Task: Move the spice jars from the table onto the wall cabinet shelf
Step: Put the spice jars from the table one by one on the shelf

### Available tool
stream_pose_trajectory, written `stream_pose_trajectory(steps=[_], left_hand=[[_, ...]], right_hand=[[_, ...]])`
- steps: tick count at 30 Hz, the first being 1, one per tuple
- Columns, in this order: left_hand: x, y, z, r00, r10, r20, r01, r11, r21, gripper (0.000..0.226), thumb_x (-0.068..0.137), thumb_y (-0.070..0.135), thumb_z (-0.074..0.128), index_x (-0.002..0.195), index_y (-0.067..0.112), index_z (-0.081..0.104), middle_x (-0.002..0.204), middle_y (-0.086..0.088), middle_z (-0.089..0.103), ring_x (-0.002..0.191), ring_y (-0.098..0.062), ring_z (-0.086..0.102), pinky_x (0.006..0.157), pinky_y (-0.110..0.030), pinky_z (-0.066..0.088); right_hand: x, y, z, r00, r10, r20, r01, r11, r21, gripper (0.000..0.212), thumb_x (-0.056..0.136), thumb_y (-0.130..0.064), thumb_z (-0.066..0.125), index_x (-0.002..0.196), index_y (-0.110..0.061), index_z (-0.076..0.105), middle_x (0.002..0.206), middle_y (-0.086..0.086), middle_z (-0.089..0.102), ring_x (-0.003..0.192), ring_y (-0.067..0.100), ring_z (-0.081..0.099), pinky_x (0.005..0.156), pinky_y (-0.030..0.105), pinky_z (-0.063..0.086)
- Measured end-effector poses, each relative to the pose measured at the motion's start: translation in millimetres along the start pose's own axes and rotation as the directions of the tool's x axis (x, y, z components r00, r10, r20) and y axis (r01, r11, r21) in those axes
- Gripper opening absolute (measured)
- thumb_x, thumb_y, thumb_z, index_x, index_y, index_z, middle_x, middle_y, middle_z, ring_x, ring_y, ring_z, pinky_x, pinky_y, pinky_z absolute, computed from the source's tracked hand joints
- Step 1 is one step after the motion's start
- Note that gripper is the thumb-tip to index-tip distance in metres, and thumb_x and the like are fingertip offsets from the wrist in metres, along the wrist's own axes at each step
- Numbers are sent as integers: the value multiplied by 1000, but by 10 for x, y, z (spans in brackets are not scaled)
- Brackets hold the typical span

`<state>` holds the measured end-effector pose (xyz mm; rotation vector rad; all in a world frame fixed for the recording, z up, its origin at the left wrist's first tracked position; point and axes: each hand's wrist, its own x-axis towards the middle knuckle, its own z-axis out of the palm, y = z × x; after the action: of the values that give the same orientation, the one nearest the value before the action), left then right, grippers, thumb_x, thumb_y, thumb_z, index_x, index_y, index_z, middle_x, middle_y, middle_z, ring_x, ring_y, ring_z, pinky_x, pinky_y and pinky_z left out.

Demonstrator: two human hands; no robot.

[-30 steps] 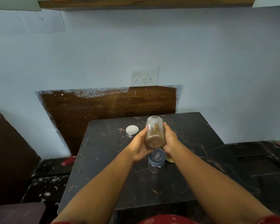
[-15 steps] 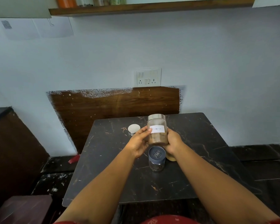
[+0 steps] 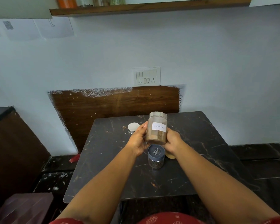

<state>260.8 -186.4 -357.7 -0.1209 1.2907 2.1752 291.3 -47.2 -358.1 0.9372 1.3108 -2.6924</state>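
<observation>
— So, where is the spice jar?

— Off the surface, held up between both hands. It is clear, with a silver lid, brown powder inside, and a white handwritten label facing the camera; it leans a little to the right.

— And the fingers?

— The left hand cups the jar's left side, its fingers pressed against the glass. The right hand cups the right side and lower edge, its fingers wrapped behind, so I cannot tell how they lie there.

— What else sits on the dark marble surface?

— A second jar with a dark blue lid stands upright just below the hands, dark contents showing through. A yellowish object, mostly hidden by the right wrist, stands just beside it. A silver lid lies flat near the far left, just past the left hand.

— And the shelf?

— The wooden shelf runs along the wall well above, with several jars at its left end, an orange one among them.
</observation>
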Motion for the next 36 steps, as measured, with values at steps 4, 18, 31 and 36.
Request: stream_pose_trajectory(steps=[4,18,31,36], left_hand=[[-44,3,3,1000,-4,-1,4,1000,24,20,97,33,55,108,35,72,109,0,74,108,-23,66,71,-37,58],[-154,131,214,990,-57,-131,72,991,112,32,100,37,47,117,16,63,106,-6,72,96,-19,68,72,-30,55],[45,988,629,994,101,-36,-91,971,220,39,101,41,41,115,14,66,109,-10,72,101,-23,67,86,-37,55],[136,1563,812,967,253,16,-249,938,240,36,102,38,41,121,16,62,113,-7,71,106,-20,66,93,-35,53]], right_hand=[[-74,-2,-6,1000,-5,3,5,1000,-6,27,102,-25,44,112,-9,63,114,20,69,107,37,66,97,57,48],[-290,-164,96,997,-28,-79,26,999,-20,31,105,-24,34,94,-10,59,98,18,68,94,35,67,89,55,53],[-276,-704,586,915,-340,219,404,780,-477,99,64,-12,86,141,-23,26,120,7,56,109,24,58,92,41,51],[-224,-1162,1077,805,-530,266,572,574,-586,102,64,-20,86,142,-28,21,120,-2,51,112,18,50,89,30,41]])
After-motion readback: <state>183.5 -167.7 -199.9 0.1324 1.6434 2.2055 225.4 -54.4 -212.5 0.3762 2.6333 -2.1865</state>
